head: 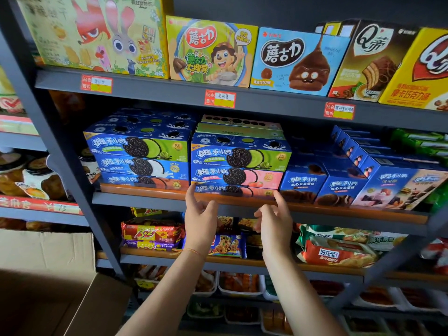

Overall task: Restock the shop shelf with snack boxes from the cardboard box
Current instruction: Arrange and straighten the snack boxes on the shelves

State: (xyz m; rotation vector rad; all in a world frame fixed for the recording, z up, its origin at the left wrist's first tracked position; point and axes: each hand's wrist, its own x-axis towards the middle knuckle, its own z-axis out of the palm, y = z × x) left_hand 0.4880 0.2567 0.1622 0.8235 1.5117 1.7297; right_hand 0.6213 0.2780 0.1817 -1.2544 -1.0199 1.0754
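Both hands empty: left hand, right hand; below Oreo stack.

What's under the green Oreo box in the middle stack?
Under the green Oreo box lie two pink Oreo boxes, stacked. The lowest one's bottom edge hides behind the shelf lip.

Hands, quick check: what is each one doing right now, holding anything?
Left hand: open, holding nothing, forefinger up by the bottom cookie box.
Right hand: open, holding nothing, fingers loosely curled just below that box.
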